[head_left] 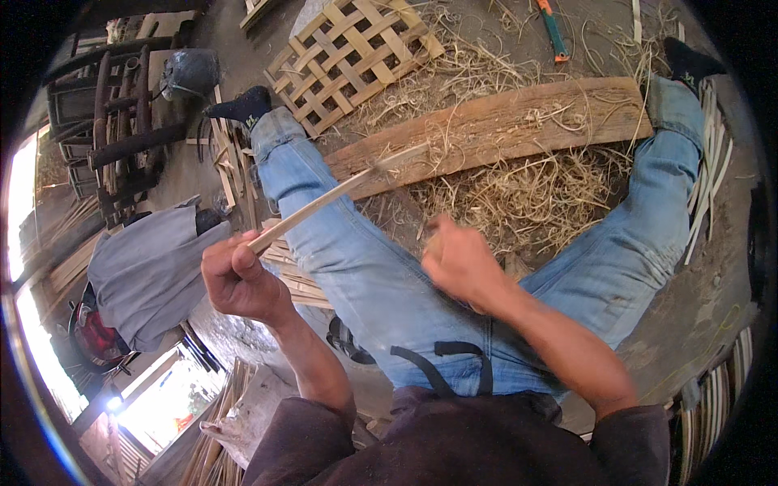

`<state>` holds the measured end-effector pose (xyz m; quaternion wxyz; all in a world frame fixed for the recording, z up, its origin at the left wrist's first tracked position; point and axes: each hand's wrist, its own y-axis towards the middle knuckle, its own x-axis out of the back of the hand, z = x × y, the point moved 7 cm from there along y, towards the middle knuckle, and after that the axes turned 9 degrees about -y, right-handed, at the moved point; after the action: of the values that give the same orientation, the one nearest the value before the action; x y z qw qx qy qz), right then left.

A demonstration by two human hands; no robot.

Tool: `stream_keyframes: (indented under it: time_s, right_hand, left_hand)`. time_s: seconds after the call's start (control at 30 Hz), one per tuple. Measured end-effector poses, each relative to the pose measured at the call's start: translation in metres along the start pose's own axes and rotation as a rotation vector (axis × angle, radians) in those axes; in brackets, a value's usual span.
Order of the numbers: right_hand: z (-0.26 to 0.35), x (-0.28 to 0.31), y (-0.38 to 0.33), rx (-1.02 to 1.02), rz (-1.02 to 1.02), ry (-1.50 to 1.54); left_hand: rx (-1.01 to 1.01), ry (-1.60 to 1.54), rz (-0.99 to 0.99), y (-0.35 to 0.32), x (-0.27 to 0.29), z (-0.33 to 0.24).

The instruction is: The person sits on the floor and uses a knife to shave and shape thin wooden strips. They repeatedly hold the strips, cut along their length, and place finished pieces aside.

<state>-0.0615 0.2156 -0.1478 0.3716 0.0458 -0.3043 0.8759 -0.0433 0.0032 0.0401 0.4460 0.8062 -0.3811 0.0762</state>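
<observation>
My left hand [245, 279] is closed around the near end of a long, pale bamboo strip [316, 202]. From there the strip slants up to the right, over my left leg and across the wooden plank [559, 113]. My right hand [462, 263] is curled closed above the gap between my legs, apart from the strip. Something small and yellowish shows at its fingers, and a faint, smeared dark shape lies to its left; I cannot make out what it grips. Curly shavings [519, 206] are heaped beneath the plank, which spans between my lower legs.
Beyond my left foot lies a woven lattice panel [352, 61]. A tool with a green and orange handle [553, 32] rests at the far side. Loose strips [710, 174] flank my right leg. At left are a grey cloth [150, 271], a dark bucket [190, 73] and a wooden frame [121, 121].
</observation>
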Motion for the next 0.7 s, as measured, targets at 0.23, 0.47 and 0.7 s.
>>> stream_keyframes:
  time_s: [0.23,0.47,0.7]
  right_hand:
    - [-0.004,0.001,0.001,0.088,0.009,0.018]
    - [0.025,-0.005,-0.008,0.184,0.047,0.028]
    - [-0.006,0.006,0.007,0.099,0.072,-0.045]
  left_hand:
    - [0.046,-0.011,-0.043,-0.005,0.007,0.008]
    - [0.077,-0.035,-0.058,-0.002,0.002,0.011]
    - [0.045,-0.006,-0.06,-0.008,0.008,0.007]
